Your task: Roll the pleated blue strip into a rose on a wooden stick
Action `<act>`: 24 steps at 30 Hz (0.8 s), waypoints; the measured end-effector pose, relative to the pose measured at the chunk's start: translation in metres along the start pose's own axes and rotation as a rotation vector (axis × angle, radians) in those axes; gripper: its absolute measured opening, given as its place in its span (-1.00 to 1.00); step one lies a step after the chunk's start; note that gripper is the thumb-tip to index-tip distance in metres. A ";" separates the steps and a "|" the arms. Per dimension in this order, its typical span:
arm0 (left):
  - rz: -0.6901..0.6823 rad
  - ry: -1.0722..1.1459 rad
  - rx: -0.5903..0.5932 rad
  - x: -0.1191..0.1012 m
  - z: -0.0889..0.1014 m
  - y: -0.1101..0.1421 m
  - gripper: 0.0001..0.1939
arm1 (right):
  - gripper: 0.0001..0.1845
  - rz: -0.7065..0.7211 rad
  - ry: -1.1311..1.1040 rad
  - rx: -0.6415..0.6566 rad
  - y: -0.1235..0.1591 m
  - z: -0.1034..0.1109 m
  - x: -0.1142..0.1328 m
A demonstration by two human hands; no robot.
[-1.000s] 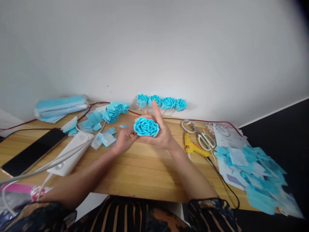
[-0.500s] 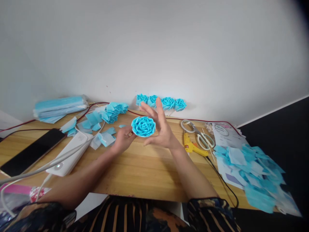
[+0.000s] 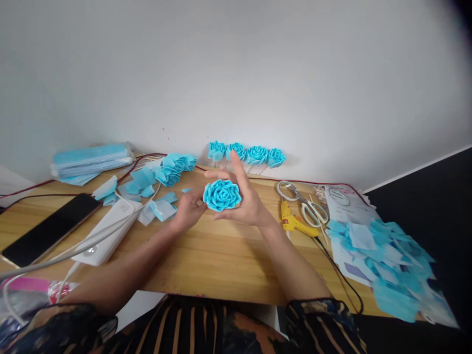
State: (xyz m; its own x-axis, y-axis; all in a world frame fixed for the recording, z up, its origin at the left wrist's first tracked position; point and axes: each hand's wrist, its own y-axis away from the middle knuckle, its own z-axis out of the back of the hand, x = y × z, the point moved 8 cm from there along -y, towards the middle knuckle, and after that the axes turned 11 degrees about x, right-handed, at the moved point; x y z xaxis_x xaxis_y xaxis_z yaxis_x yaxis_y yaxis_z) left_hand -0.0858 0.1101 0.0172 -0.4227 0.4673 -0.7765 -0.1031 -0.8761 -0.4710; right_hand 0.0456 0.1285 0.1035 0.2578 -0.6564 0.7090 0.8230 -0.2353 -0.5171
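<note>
A blue rose (image 3: 221, 195) of folded, crinkled sheet material faces up at me above the middle of the table. My left hand (image 3: 189, 209) is closed at its left underside; the part between those fingers is hidden behind the hand and bloom. My right hand (image 3: 247, 199) cups the bloom from the right, its thumb along the lower edge and other fingers curving behind the far side. One of its fingers points up towards the wall. Against that wall stands a row of several similar blue roses (image 3: 257, 155).
Left lie a pack of blue masks (image 3: 92, 162), more blue roses (image 3: 171, 169), cut pieces (image 3: 162, 209), a phone (image 3: 49, 228) and a white power strip (image 3: 108, 233). Right are scissors (image 3: 313, 215), tape (image 3: 288, 191), a yellow glue gun (image 3: 295, 223) with its cord, and blue sheets (image 3: 396, 280).
Half a second ago my right hand was spread apart from the rose; now it cups it again. The rose shifted slightly left, then back right. My left hand kept its hold.
</note>
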 end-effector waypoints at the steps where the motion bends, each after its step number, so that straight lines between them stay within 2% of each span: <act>1: -0.003 -0.002 -0.001 0.000 0.000 0.000 -0.94 | 0.42 0.006 0.018 0.000 0.000 0.000 0.000; 7: -0.011 0.006 0.006 -0.003 -0.001 0.000 -0.92 | 0.27 -0.010 0.094 -0.009 0.000 -0.001 0.001; 12: 0.016 0.025 0.011 -0.001 -0.004 -0.001 -0.77 | 0.20 -0.039 0.052 -0.105 0.002 0.006 -0.002; 17: 0.061 0.075 0.019 -0.002 -0.006 -0.002 -0.70 | 0.36 -0.221 -0.080 -0.220 0.007 0.016 -0.018; 21: 0.114 0.122 0.017 0.002 -0.006 -0.002 -0.65 | 0.57 -0.226 -0.150 -0.212 0.007 0.024 -0.022; 24: 0.148 0.162 0.019 0.008 -0.007 -0.001 -0.63 | 0.52 -0.233 -0.132 -0.237 0.010 0.035 -0.024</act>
State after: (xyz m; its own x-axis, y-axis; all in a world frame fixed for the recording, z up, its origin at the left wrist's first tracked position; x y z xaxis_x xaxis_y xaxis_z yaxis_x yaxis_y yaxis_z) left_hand -0.0830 0.1153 0.0083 -0.2845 0.3450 -0.8944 -0.0681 -0.9379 -0.3401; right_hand 0.0653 0.1666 0.0980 0.1533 -0.4707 0.8689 0.7308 -0.5379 -0.4203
